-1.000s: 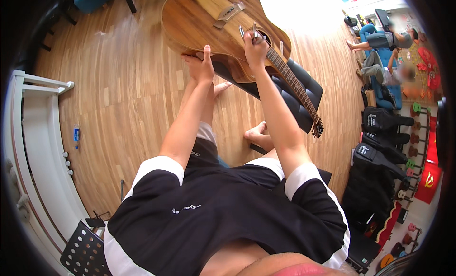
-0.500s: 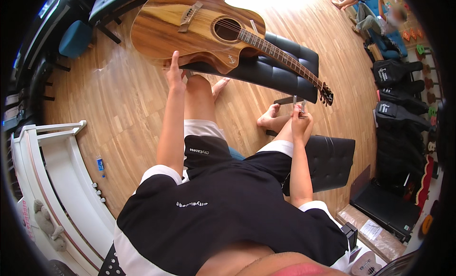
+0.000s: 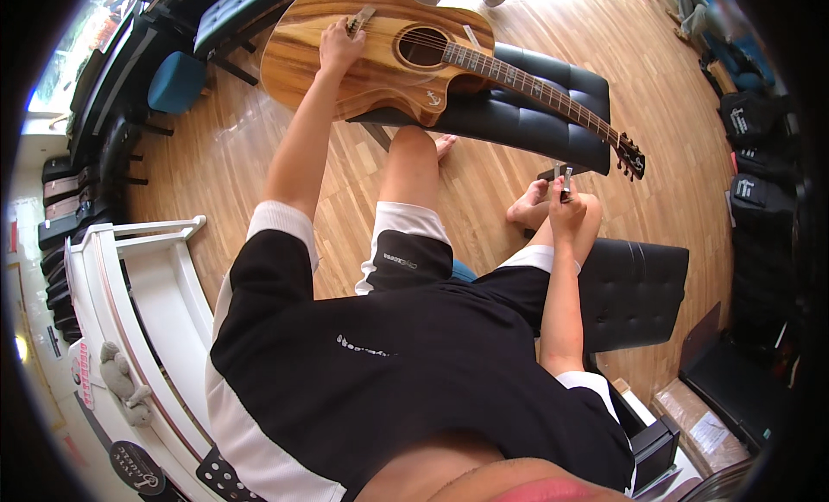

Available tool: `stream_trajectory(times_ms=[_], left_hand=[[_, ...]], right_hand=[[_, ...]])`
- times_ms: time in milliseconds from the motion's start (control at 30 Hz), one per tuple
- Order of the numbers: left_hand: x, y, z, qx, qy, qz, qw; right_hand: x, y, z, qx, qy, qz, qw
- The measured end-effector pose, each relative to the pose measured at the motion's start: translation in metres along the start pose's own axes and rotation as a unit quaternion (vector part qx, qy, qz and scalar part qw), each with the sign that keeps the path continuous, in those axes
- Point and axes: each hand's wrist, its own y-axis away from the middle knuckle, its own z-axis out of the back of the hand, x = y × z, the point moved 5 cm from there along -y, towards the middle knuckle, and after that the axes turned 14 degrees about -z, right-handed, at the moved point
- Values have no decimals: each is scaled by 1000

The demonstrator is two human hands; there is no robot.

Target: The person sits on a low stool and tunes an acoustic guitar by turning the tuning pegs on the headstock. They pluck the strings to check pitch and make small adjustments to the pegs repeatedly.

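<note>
An acoustic guitar (image 3: 306,49) with a striped wooden top lies face up on a black padded bench (image 3: 518,118), its neck pointing right. My left hand (image 3: 341,46) is at the guitar's bridge (image 3: 360,19), fingers curled together. Whatever they may pinch is too small to make out. Over my right knee, my right hand (image 3: 566,210) is closed around a small silver two-pronged tool (image 3: 566,179), prongs upward. That tool is just below the bench's right end, near the guitar's headstock (image 3: 631,159), and does not touch the strings.
A second black padded seat (image 3: 635,290) stands at the right. White furniture (image 3: 168,286) with a grey plush toy (image 3: 125,385) is on the left. A blue stool (image 3: 176,82) stands at the far left. Black instrument bags (image 3: 756,191) line the right side.
My left hand has moved from the guitar's lower edge up onto its bridge. My right hand still holds the silver tool near my knee. The whole view has shifted.
</note>
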Motion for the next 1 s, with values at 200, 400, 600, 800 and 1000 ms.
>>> stream_trajectory(times_ms=[200,400,600,800,1000], left_hand=[[-14,-19,-8,78,-19,33,996],[-16,-16,-2,85,-21,-36,995],[-10,-27,-4,90,-21,-30,995],[4,-29,2,-9,77,17,997],[6,-24,-7,96,172,33,980]], right_hand=[[4,-2,12,-15,20,13,1000],[3,-3,4,-1,52,16,999],[4,-2,2,1,34,10,999],[-1,-4,0,-2,61,15,998],[11,0,1,17,72,-4,997]])
